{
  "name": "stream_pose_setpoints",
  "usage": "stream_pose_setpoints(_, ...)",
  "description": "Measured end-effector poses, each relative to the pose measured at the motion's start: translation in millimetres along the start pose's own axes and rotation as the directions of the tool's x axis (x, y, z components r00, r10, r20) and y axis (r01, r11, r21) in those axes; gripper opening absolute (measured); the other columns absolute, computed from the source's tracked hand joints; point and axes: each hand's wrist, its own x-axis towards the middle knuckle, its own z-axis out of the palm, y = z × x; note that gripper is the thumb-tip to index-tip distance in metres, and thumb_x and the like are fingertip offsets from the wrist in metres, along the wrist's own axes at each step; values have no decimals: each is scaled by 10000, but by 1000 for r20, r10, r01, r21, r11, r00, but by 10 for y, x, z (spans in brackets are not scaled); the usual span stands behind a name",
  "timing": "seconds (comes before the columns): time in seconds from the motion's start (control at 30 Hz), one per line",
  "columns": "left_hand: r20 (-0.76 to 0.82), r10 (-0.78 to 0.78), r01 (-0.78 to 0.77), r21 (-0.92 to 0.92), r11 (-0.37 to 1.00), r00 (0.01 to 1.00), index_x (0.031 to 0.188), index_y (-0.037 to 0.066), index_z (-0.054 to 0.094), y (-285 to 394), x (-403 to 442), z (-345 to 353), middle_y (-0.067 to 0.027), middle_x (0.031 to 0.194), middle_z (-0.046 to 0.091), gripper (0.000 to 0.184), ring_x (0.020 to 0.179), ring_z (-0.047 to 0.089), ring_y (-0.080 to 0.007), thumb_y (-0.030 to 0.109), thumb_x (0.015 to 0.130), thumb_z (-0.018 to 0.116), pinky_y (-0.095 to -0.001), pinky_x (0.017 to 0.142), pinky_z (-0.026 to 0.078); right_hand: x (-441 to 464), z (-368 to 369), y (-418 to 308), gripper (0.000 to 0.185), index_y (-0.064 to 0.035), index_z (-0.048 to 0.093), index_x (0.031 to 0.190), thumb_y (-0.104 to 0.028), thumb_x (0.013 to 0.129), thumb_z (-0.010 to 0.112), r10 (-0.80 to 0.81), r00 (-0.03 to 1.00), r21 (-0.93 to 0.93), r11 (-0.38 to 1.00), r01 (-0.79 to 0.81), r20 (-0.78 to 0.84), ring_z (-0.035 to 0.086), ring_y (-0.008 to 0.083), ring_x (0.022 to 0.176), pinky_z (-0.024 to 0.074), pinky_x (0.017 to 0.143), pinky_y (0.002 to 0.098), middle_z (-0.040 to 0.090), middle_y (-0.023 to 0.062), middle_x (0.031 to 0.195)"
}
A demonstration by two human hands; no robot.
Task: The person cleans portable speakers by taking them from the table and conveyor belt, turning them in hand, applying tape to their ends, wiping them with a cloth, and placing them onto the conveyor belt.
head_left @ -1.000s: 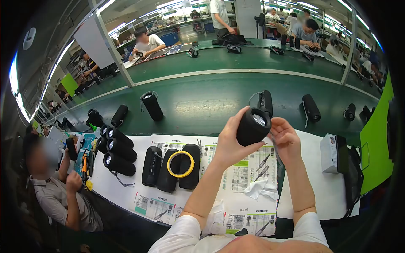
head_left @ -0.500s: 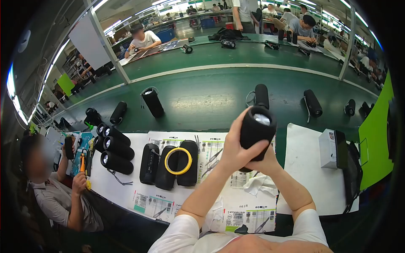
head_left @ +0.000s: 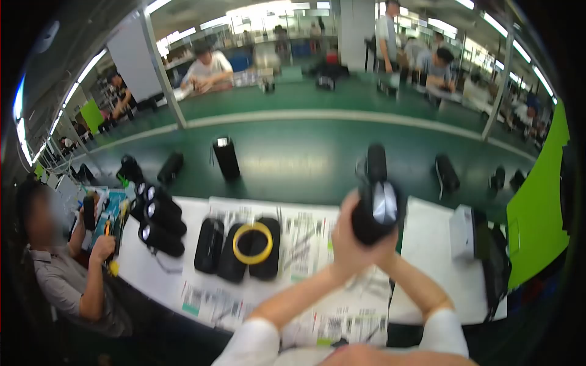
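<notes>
A black cylindrical speaker (head_left: 365, 222) is held up over the bench, its shiny end turned toward me and smeared by motion. My left hand (head_left: 347, 241) is wrapped round its left side and lower part. My right hand (head_left: 386, 251) closes on the lower part from the right, its fingers mostly hidden behind the speaker and the other hand. To the left, a yellow tape roll (head_left: 269, 243) rests on two dark speakers (head_left: 235, 268) lying side by side. Another black speaker (head_left: 209, 245) lies just left of them.
Several speakers (head_left: 162, 238) are grouped at left, near a co-worker (head_left: 79, 287) holding a tool with an orange handle. More speakers, one upright (head_left: 226, 160), stand or lie on the green surface (head_left: 293, 137). A white box (head_left: 462, 232) and green panel (head_left: 540, 210) are at right.
The view has shifted, and the held speaker has tilted, showing more of its shiny end. Both hands still grip it. A standing person in the background appears farther right.
</notes>
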Motion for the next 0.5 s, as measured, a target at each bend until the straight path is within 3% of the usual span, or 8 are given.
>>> stream_pose_setpoints(0.07,-33,-65,61,-112,992,997,1169,-18,432,-251,151,98,-167,1013,598,626,900,594,-243,233,696,756,-349,772,483,153,4,87,447,34,475,1081,-189,752,679,169,985,122,978,-170,21,550,237,985,436,864,353,570,161,1057)
stream_pose_setpoints(0.13,103,-477,488,-209,848,873,1040,-63,502,-455,-356,-80,-165,905,615,445,787,615,-236,185,736,713,-349,663,511,158,70,44,437,34,461,1077,-203,768,660,458,888,98,883,-458,28,561,232,956,449,826,362,573,170,1024)
stream_pose_setpoints(0.17,242,-622,667,-279,691,745,927,-107,552,-593,-233,-98,-168,787,632,314,662,642,-232,154,783,652,-350,551,538,75,83,116,433,34,454,1074,-210,776,651,444,896,75,893,-444,22,567,230,942,455,807,367,575,174,1007)
stream_pose_setpoints(0.23,112,-580,588,-64,806,807,1217,-18,370,-551,-347,-114,-165,1007,592,684,886,597,-230,267,707,726,-340,776,472,-73,117,187,483,23,407,1122,-218,778,645,340,940,-16,940,-340,8,557,217,964,448,813,348,563,174,1024)
stream_pose_setpoints(0.3,80,-481,487,-91,869,873,1196,-26,386,-550,-328,-168,-135,1031,571,607,912,561,-184,158,727,725,-312,799,465,8,195,111,489,15,405,1135,-208,776,650,216,975,82,972,-219,43,538,212,997,437,833,329,545,161,1072)
stream_pose_setpoints(0.33,106,-563,573,-169,802,820,1219,-25,368,-508,-280,-169,-159,1033,577,672,903,578,-221,244,719,727,-320,800,460,51,171,76,523,11,392,1159,-199,765,665,369,926,-11,929,-370,74,521,205,1022,426,856,313,519,142,1104)
stream_pose_setpoints(0.37,109,-654,663,-148,734,748,1218,-39,365,-554,-267,-188,-157,1038,570,659,912,573,-212,228,729,719,-315,811,457,87,164,-6,550,16,381,1174,-191,756,674,530,840,111,833,-542,117,518,191,1019,428,858,301,511,127,1083)
stream_pose_setpoints(0.5,224,-505,535,-100,839,833,1245,-47,341,-735,-339,-273,-142,1090,534,636,988,547,-202,197,776,694,-313,858,449,60,123,130,611,16,367,1191,-172,720,708,472,869,77,870,-486,150,514,187,1020,434,854,301,490,118,1102)
